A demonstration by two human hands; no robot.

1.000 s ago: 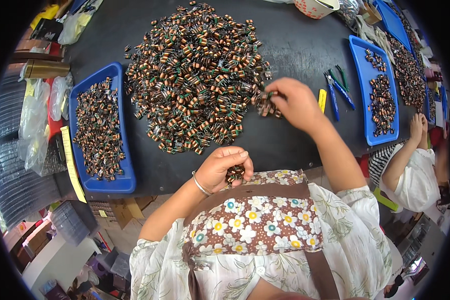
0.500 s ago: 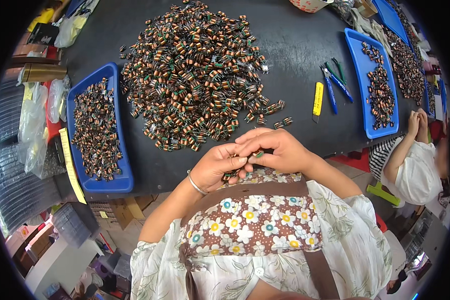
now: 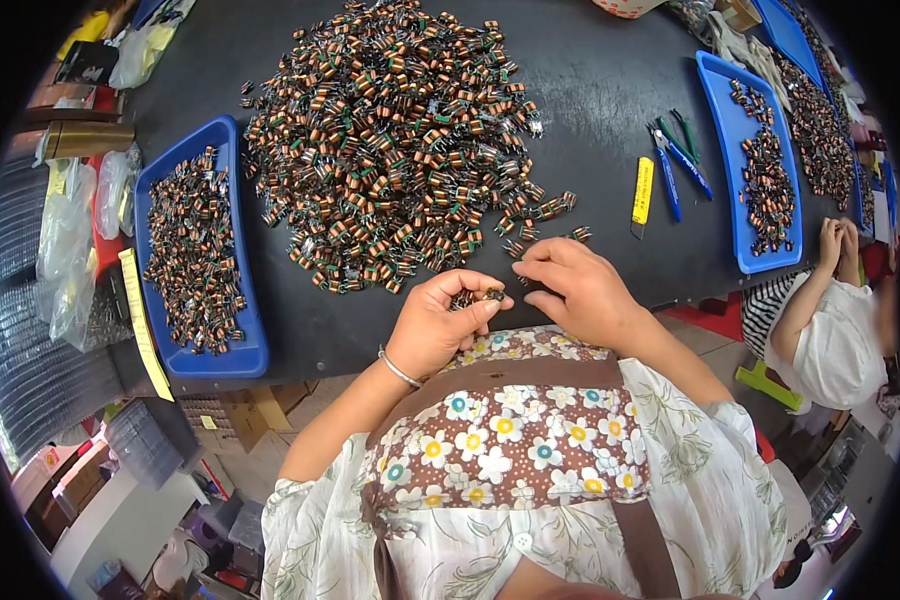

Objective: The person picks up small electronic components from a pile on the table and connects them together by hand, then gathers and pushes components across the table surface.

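Coils cupped in the left hand

Its fingers close round several, seemingly curled to prevent spilling, one poking out above the thumb tip. Fingers of the right hand stand parted just beside (nothing clearly between them). Beyond, a loose pile of copper-wound, wire-legged coils covers the black desk. Smooth blue trays, left and right, probably contain more with raised rims.

Workshop: heaped coils, blue tray, pliers

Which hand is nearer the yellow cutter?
Right. The right hand is to the cutter's left, closer to the body; the left hand is farther left.
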